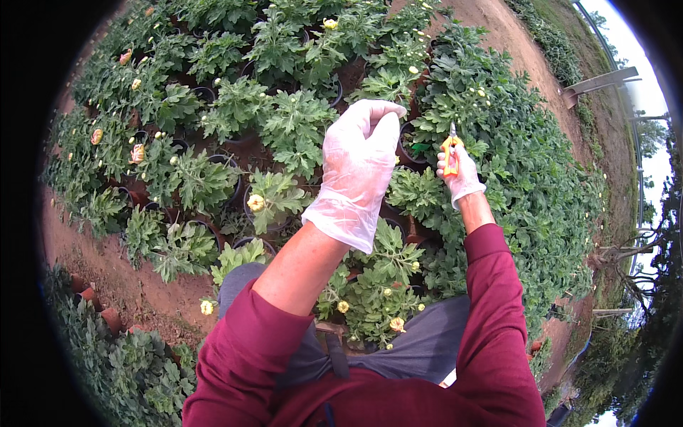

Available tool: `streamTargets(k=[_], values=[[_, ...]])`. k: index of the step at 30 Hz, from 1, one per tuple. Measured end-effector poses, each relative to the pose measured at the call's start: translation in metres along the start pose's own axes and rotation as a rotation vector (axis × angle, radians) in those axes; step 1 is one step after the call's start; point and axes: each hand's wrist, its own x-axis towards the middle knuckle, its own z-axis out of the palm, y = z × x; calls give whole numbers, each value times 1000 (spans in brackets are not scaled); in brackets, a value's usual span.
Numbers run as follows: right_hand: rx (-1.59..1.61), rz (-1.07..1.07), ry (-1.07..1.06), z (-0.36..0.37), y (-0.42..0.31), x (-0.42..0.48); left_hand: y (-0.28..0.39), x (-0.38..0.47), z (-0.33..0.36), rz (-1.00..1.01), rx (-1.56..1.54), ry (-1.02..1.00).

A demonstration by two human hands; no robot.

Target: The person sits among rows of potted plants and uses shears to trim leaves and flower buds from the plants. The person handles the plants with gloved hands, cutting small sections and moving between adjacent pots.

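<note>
My left hand [363, 155], in a thin whitish glove, is raised over potted chrysanthemum plants [299, 128], with thumb and forefinger tips together. Whether anything small is pinched between them I cannot tell. To its right, my right hand [460, 173], gloved alike, holds orange-handled garden snips [452, 155]. Their narrow metal blades point away from me, into leaves with small pale buds. A yellow bloom [256, 203] stands on a plant left of my left wrist. Below my wrists, more yellow blooms [397, 324] show on plants between my knees.
Dark round pots [224, 160] crowd among the foliage. Dense leafy plants [539, 176] fill the right side. Bare reddish soil [155, 293] runs along the lower left, beside a further row with terracotta-coloured pots [111, 320]. A wooden board [603, 82] juts out at the upper right.
</note>
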Motion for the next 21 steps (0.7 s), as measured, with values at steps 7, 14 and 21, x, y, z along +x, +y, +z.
streamTargets(k=[7, 14, 21], values=[[-581, 52, 31, 1, 1, -20, 0, 0, 0, 4, 8, -12], [-187, -1, -28, 10, -6, -3, 0, 0, 1, 2, 3, -16], [-74, 86, 81, 12, -8, 11, 2, 1, -4, -81, 28, -87]])
